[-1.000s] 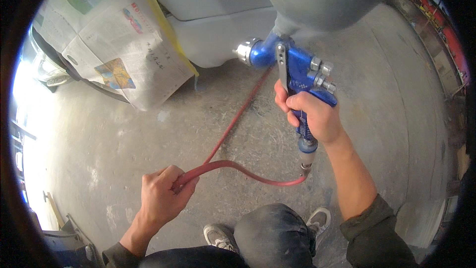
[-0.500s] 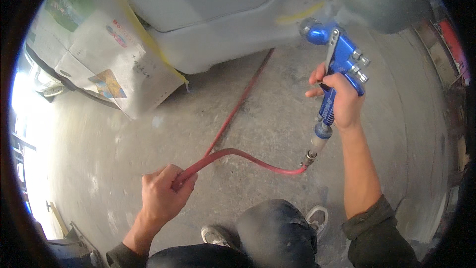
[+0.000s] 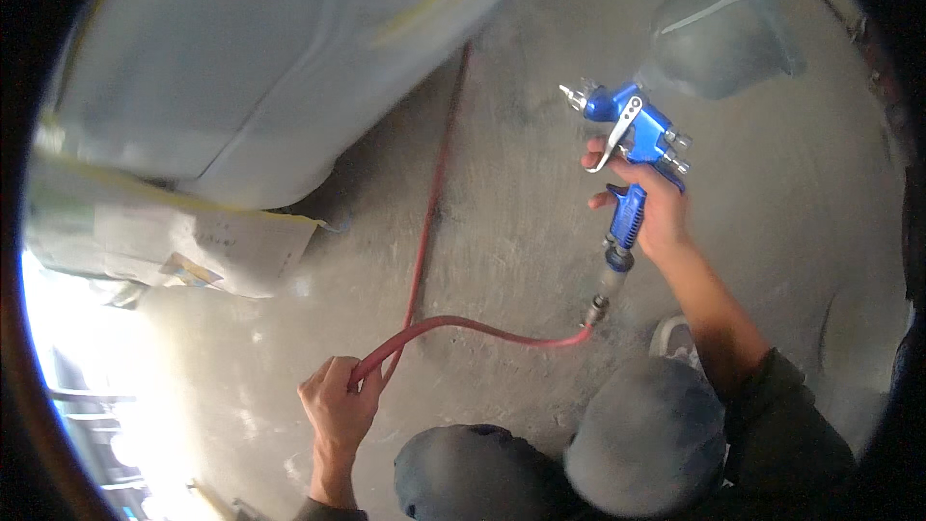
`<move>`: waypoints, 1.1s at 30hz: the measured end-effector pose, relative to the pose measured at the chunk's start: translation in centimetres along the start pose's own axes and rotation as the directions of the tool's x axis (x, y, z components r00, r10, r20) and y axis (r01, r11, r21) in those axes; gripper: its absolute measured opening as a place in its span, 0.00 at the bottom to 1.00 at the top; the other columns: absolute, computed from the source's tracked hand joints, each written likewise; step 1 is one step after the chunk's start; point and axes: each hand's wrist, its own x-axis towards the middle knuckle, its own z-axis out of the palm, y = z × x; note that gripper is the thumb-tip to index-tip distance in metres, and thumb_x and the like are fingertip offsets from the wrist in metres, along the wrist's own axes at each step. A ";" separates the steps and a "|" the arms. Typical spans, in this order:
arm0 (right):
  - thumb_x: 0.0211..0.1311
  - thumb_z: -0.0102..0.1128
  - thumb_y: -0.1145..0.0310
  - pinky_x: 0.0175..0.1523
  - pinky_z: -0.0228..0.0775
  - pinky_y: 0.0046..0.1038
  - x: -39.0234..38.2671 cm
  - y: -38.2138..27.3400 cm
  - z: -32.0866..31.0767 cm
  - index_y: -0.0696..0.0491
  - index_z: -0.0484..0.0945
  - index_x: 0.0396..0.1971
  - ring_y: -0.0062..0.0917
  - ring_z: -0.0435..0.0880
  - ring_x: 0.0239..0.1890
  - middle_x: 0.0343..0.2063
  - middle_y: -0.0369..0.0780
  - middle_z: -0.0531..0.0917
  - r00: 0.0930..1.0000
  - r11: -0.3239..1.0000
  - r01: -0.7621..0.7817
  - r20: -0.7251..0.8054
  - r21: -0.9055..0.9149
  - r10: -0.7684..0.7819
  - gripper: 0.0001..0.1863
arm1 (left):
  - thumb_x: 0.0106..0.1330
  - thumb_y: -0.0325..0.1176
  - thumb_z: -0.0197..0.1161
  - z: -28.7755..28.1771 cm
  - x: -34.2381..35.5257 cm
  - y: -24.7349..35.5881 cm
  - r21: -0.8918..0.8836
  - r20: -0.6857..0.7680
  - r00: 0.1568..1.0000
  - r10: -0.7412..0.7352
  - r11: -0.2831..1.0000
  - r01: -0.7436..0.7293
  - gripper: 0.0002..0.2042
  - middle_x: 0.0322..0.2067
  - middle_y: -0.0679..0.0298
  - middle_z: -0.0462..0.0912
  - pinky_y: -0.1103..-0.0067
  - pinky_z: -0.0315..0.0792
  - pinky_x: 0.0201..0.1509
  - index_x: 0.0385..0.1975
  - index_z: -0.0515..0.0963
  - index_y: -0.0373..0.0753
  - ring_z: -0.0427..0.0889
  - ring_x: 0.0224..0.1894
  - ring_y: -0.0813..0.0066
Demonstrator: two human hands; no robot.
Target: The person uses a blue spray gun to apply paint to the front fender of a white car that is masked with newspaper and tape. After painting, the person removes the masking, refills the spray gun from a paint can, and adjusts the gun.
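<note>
Here, a red hose (image 3: 482, 330) runs from the left hand (image 3: 338, 410) to a blue spray gun (image 3: 648, 127) in the right hand (image 3: 664, 207).
At far left, printed paper (image 3: 135, 243) edged with yellow tape adjoins a grey panel (image 3: 260, 68); below, the left fingers curl around the hose; farther right, the gun points its silver nozzle left, well apart from the panel, its handle wrapped loosely by the right hand, fingertips poking past it; a greyish cup (image 3: 721, 43) tops the gun.
</note>
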 end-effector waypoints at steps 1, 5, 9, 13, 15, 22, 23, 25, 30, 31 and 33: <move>0.60 0.48 0.69 0.39 0.80 0.31 -0.3 2.2 -0.9 0.55 0.74 0.54 0.32 0.80 0.54 0.52 0.42 0.80 1.000 0.997 0.014 -0.028 0.073 -0.012 0.22 | 0.49 0.24 0.70 0.3 -0.2 0.7 0.029 0.007 1.000 -0.006 1.000 0.006 0.07 0.14 0.62 0.74 0.78 0.65 0.18 0.20 0.76 0.36 0.71 0.14 0.73; 0.57 0.51 0.67 0.39 0.81 0.32 0.8 8.5 -4.2 0.56 0.74 0.53 0.31 0.81 0.53 0.49 0.44 0.81 0.997 0.920 -0.063 0.061 0.386 0.042 0.23 | 0.50 0.24 0.69 0.8 -0.7 7.0 0.285 0.007 1.000 -0.009 0.958 0.006 0.07 0.14 0.62 0.72 0.78 0.63 0.18 0.20 0.75 0.36 0.70 0.14 0.76; 0.60 0.54 0.71 0.35 0.82 0.24 0.1 12.3 -1.8 0.58 0.77 0.49 0.24 0.84 0.47 0.43 0.40 0.84 0.995 0.829 -0.058 0.105 0.556 0.000 0.17 | 0.49 0.25 0.69 -0.2 -0.9 10.1 0.506 0.051 0.994 -0.094 0.861 0.056 0.09 0.12 0.64 0.71 0.78 0.63 0.19 0.16 0.73 0.37 0.70 0.14 0.75; 0.56 0.56 0.71 0.31 0.80 0.22 0.8 13.9 0.2 0.59 0.77 0.48 0.18 0.83 0.36 0.37 0.40 0.84 0.965 0.813 -0.191 0.256 0.550 0.053 0.18 | 0.48 0.24 0.69 -0.2 -0.6 12.0 0.472 0.115 0.990 -0.085 0.881 0.021 0.09 0.12 0.65 0.70 0.78 0.62 0.19 0.15 0.73 0.39 0.70 0.14 0.75; 0.54 0.55 0.72 0.32 0.80 0.22 1.0 13.5 2.0 0.57 0.78 0.46 0.18 0.82 0.38 0.36 0.38 0.84 0.942 0.814 -0.258 0.324 0.520 0.091 0.17 | 0.49 0.25 0.70 -1.0 0.4 11.6 0.463 0.192 0.980 -0.054 0.885 -0.042 0.11 0.14 0.65 0.73 0.77 0.63 0.20 0.16 0.72 0.40 0.71 0.15 0.73; 0.51 0.57 0.72 0.23 0.64 0.18 4.5 13.6 6.5 0.55 0.79 0.31 0.12 0.75 0.22 0.23 0.32 0.80 0.959 0.881 -0.233 0.246 0.413 0.138 0.07 | 0.52 0.26 0.73 -2.3 2.3 11.3 0.491 0.236 0.971 -0.040 0.867 -0.084 0.11 0.17 0.62 0.78 0.74 0.69 0.23 0.17 0.75 0.39 0.77 0.17 0.66; 0.52 0.58 0.72 0.21 0.57 0.17 4.9 13.6 6.5 0.54 0.78 0.25 0.11 0.69 0.17 0.18 0.31 0.76 0.971 0.846 -0.202 0.216 0.493 0.106 0.03 | 0.52 0.26 0.73 -2.1 2.2 11.4 0.503 0.223 0.974 -0.035 0.860 -0.084 0.10 0.17 0.62 0.78 0.74 0.69 0.23 0.17 0.76 0.39 0.77 0.17 0.66; 0.52 0.58 0.72 0.21 0.57 0.17 5.7 13.6 6.1 0.54 0.78 0.25 0.11 0.69 0.16 0.18 0.32 0.76 0.971 0.829 -0.214 0.206 0.516 0.122 0.03 | 0.52 0.26 0.73 -1.8 1.7 11.6 0.517 0.193 0.981 -0.033 0.853 -0.073 0.10 0.17 0.62 0.78 0.75 0.69 0.22 0.17 0.76 0.39 0.77 0.17 0.67; 0.53 0.59 0.73 0.19 0.55 0.17 7.5 12.3 4.7 0.55 0.78 0.24 0.11 0.68 0.16 0.17 0.32 0.76 0.987 0.838 -0.158 0.105 0.522 0.120 0.02 | 0.54 0.26 0.73 -1.7 2.0 11.7 0.463 0.130 0.991 -0.037 0.886 -0.028 0.11 0.16 0.62 0.78 0.77 0.67 0.21 0.17 0.76 0.38 0.74 0.16 0.74; 0.53 0.60 0.72 0.20 0.55 0.18 7.6 11.9 4.0 0.54 0.78 0.25 0.11 0.68 0.16 0.17 0.32 0.75 0.995 0.840 -0.095 0.057 0.534 0.076 0.02 | 0.54 0.26 0.74 -1.6 2.1 11.7 0.465 0.126 0.992 -0.019 0.884 -0.042 0.11 0.16 0.63 0.78 0.78 0.67 0.21 0.17 0.76 0.38 0.74 0.16 0.75; 0.56 0.60 0.68 0.27 0.62 0.21 8.2 12.1 2.5 0.54 0.78 0.29 0.14 0.71 0.20 0.19 0.32 0.75 0.997 0.859 -0.079 0.053 0.506 0.061 0.05 | 0.54 0.27 0.74 -1.3 2.1 11.7 0.467 0.114 0.993 0.011 0.882 -0.063 0.11 0.15 0.63 0.77 0.79 0.66 0.21 0.17 0.76 0.37 0.72 0.16 0.77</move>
